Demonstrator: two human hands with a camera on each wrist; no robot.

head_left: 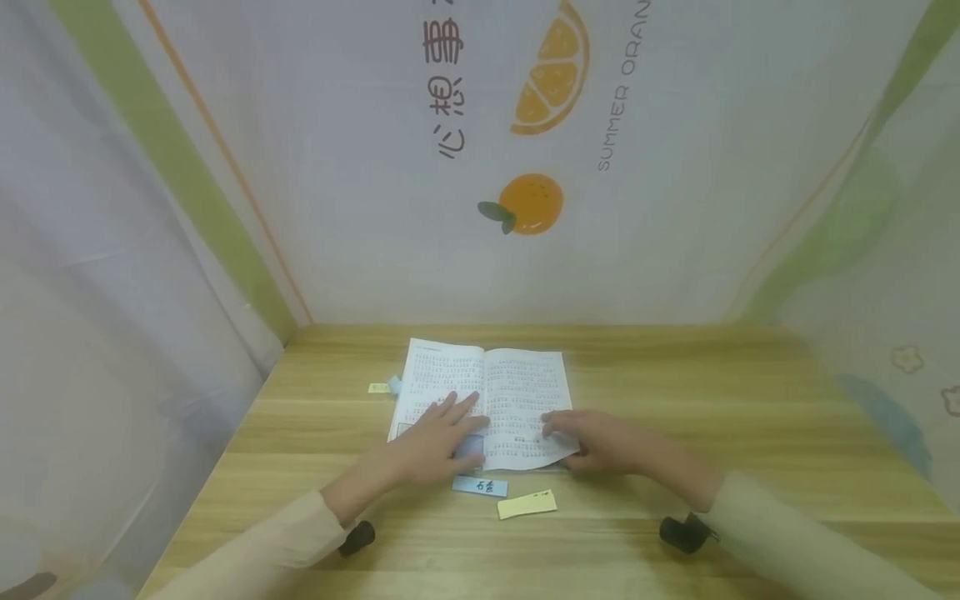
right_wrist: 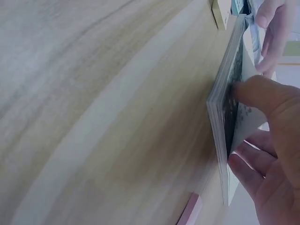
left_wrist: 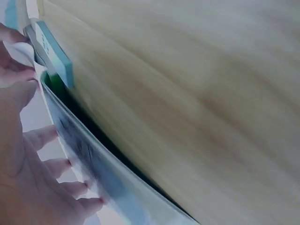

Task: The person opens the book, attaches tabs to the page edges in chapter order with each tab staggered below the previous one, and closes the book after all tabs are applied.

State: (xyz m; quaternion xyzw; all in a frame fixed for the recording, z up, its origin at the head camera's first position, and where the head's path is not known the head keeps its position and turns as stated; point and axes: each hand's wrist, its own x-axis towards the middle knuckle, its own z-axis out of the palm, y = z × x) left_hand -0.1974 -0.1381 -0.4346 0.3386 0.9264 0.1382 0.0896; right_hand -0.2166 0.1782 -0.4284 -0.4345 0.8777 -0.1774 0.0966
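An open book (head_left: 517,375) with printed pages lies on the wooden table. My left hand (head_left: 435,442) rests on its left page, fingers spread and pointing toward the fold. A blue patch (head_left: 470,447) on that page shows beside the thumb. At the right page's outer edge is my right hand (head_left: 603,442). In the right wrist view, its thumb (right_wrist: 258,93) is under a raised page (right_wrist: 248,119) and its fingers lie on the other side, so it holds that page. More pages are stacked below. The left wrist view shows the book's near edge (left_wrist: 117,159).
In front of the book lie a blue note pad (head_left: 480,486) with dark handwriting and a yellow pad (head_left: 527,504). Small blue and yellow tabs (head_left: 380,388) stick out at the book's left. A pink strip (right_wrist: 190,211) appears in the right wrist view. Behind the table hangs a printed curtain (head_left: 375,208).
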